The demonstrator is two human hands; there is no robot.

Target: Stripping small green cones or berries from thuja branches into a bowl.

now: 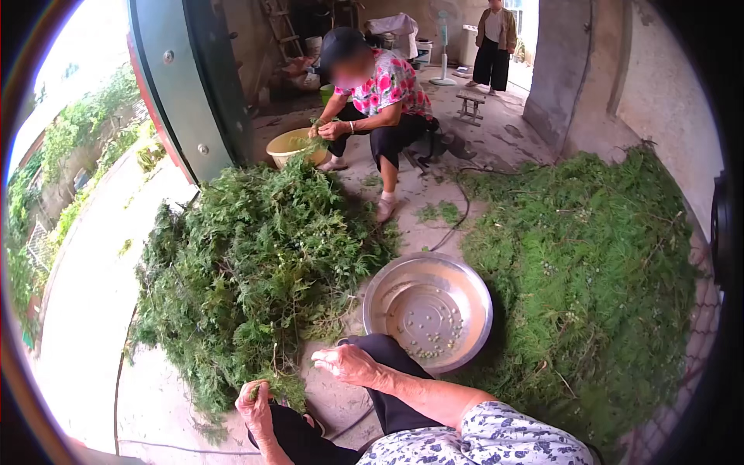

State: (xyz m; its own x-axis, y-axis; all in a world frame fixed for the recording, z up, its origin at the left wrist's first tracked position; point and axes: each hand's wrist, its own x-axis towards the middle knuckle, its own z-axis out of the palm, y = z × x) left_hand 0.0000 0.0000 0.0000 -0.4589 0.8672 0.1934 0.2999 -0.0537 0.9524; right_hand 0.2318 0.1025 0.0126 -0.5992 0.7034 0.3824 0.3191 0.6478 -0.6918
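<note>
My left hand (256,406) is closed around the stem of a leafy green conifer sprig (286,390), low over my lap at the near edge of the left heap. My right hand (346,364) hovers above my knee with thumb and fingers pinched together; whatever is between them is too small to make out. Just right of it, a wide metal basin (473,353) rests on the floor, with small pale green cones (434,341) scattered over its bottom. A large pile of cut conifer branches (256,263) rises in front of my left hand.
A second, flatter spread of green branches (589,287) covers the floor at right. Across from me a seated person (391,93) handles a sprig over a yellow basin (283,145). A black cable (457,221) crosses the floor. Farther back are a small stool (470,108), a fan (442,46) and a standing person (494,46).
</note>
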